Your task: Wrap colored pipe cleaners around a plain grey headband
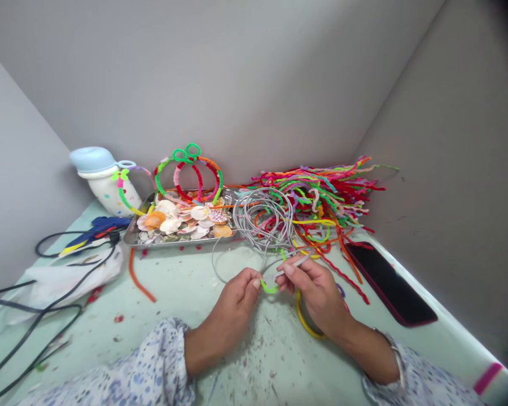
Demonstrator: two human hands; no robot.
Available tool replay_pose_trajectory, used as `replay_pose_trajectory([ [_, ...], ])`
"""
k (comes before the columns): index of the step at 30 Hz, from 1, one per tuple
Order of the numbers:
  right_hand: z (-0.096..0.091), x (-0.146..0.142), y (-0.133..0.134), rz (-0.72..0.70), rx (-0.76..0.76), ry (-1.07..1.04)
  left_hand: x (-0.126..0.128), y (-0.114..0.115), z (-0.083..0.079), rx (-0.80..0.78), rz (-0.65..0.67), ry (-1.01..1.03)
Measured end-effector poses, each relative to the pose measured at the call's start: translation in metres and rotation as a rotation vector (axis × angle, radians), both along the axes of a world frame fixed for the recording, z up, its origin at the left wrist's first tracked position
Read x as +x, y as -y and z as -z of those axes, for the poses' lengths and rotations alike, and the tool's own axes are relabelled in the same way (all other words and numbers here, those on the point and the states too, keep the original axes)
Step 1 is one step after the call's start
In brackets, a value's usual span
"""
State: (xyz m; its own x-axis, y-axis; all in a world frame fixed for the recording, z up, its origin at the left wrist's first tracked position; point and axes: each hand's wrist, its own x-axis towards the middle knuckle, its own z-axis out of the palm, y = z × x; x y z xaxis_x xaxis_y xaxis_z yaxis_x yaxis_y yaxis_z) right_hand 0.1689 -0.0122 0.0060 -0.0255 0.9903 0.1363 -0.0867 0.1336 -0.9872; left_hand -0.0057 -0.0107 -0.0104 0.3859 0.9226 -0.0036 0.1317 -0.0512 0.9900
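My left hand (pixel 237 301) is closed, its thumb and fingertips pinching a short bright green pipe cleaner (pixel 270 289) that bends downward between the hands. Opposite it, my right hand (pixel 317 290) pinches a thin pale grey wire (pixel 300 260), which slants up to the right past the fingertips. Just behind both hands lies a loose coil of grey wire (pixel 263 219), with strands running down toward the fingers. A yellow ring (pixel 307 322) rests on the table, partly hidden under my right hand. The contact between the wire and the green pipe cleaner is too small to make out.
A metal tray (pixel 180 245) holds seashells and pipe-cleaner hoops (pixel 189 179). Behind right lies a heap of coloured pipe cleaners (pixel 322 194). A phone (pixel 392 285) is at the right edge. On the left are a white bottle (pixel 108 189), black cable (pixel 46 311) and plastic bag (pixel 74 276).
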Motion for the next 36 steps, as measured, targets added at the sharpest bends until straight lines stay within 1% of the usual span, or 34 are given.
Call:
replay_pose_trajectory([
  [4, 0.000, 0.000, -0.001, 0.017, -0.001, -0.002, -0.001, 0.001, -0.001, -0.087, 0.016, 0.054],
  [6, -0.001, 0.000, -0.001, 0.021, 0.002, -0.003, -0.001, 0.001, -0.002, -0.101, 0.011, 0.073],
  [10, 0.002, 0.000, 0.000, 0.016, -0.002, -0.010, 0.001, -0.001, -0.002, -0.107, 0.005, 0.078],
  [12, 0.006, 0.001, -0.001, 0.025, -0.004, -0.048, 0.001, -0.001, -0.002, -0.116, -0.005, 0.067],
  [17, 0.013, 0.008, -0.008, 0.112, -0.003, -0.165, 0.002, -0.001, -0.003, -0.106, -0.037, 0.030],
  [20, 0.013, 0.011, -0.011, 0.144, 0.013, -0.149, 0.001, -0.003, -0.003, -0.083, -0.049, 0.009],
  [24, 0.012, 0.011, -0.011, 0.177, 0.088, -0.078, 0.000, -0.004, -0.003, -0.070, -0.068, -0.013],
  [27, 0.013, 0.010, -0.009, 0.168, 0.094, -0.056, 0.000, -0.003, -0.004, -0.056, -0.103, 0.020],
  [32, 0.011, 0.009, -0.009, 0.165, 0.008, -0.068, 0.001, -0.002, -0.005, -0.107, -0.120, 0.157],
  [34, 0.009, 0.007, -0.009, 0.100, -0.014, -0.022, 0.001, -0.003, -0.005, -0.133, -0.125, 0.188],
  [36, 0.006, 0.004, -0.007, -0.001, -0.033, 0.035, 0.002, -0.004, -0.006, -0.148, -0.124, 0.207],
])
